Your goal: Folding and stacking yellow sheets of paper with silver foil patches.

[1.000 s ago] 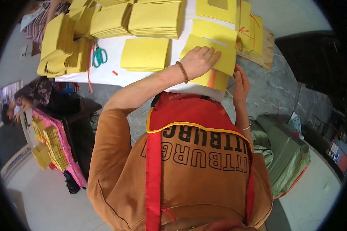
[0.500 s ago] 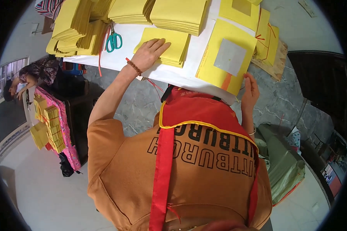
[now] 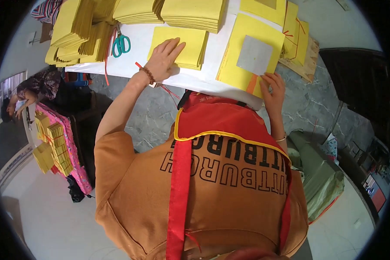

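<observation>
My left hand (image 3: 165,56), a brown bead bracelet on its wrist, lies with fingers stretched out on a small stack of folded yellow paper (image 3: 190,37). To the right, my right hand (image 3: 274,90) has its fingers bent round the near right corner of a larger yellow paper stack (image 3: 247,28), pinching its edge. A grey square (image 3: 255,55) lies on top of that stack, with an orange strip (image 3: 251,84) beside it near the corner. How many sheets are between the right fingers cannot be made out.
Green-handled scissors (image 3: 121,45) lie left of my left hand, beside thick yellow paper stacks (image 3: 190,15). The white table's near edge (image 3: 203,86) runs before me. Tied yellow bundles (image 3: 297,39) rest on a wooden board (image 3: 308,65). Far left, another person (image 3: 43,84) bends near a pink-covered surface (image 3: 80,173).
My right hand has moved up and left from beside the larger stack onto its corner, and its fingers have closed there. My left hand stays on the small stack. The view has shifted slightly.
</observation>
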